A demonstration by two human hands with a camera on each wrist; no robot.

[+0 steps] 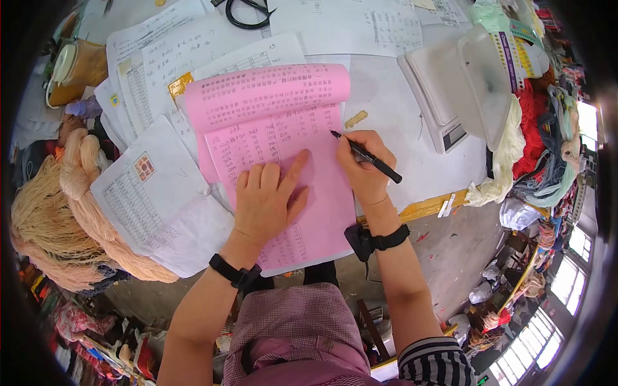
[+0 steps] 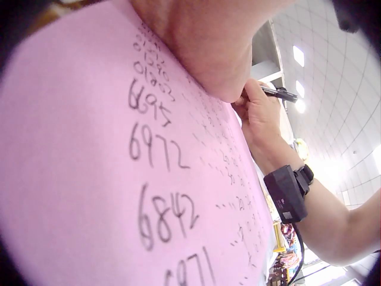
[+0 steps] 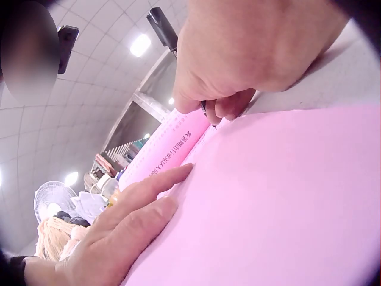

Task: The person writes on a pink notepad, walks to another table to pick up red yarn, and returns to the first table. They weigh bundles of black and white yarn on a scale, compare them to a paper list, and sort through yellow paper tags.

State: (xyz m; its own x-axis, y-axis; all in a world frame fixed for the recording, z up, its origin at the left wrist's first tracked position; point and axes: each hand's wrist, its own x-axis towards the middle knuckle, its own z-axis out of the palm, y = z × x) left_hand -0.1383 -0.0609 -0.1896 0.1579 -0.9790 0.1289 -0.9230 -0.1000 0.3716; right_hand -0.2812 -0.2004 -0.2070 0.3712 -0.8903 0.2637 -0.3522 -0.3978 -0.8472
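Pink sheets lie across the table's front edge, covered in handwritten columns of numbers; their printed top part curls back over. My left hand rests flat on them with fingers spread, the index finger stretched toward the columns. In my right hand I grip a black pen, its tip at the right side of the written rows. The right wrist view shows the right hand pinching the pen low, close over the paper. Large handwritten numbers such as 6972 and 6842 fill the pink paper in the left wrist view.
A white scale stands at the right, beside hanks of red and cream yarn. Loose papers and beige yarn lie to the left. Black-handled scissors are at the back. A fan stands farther off.
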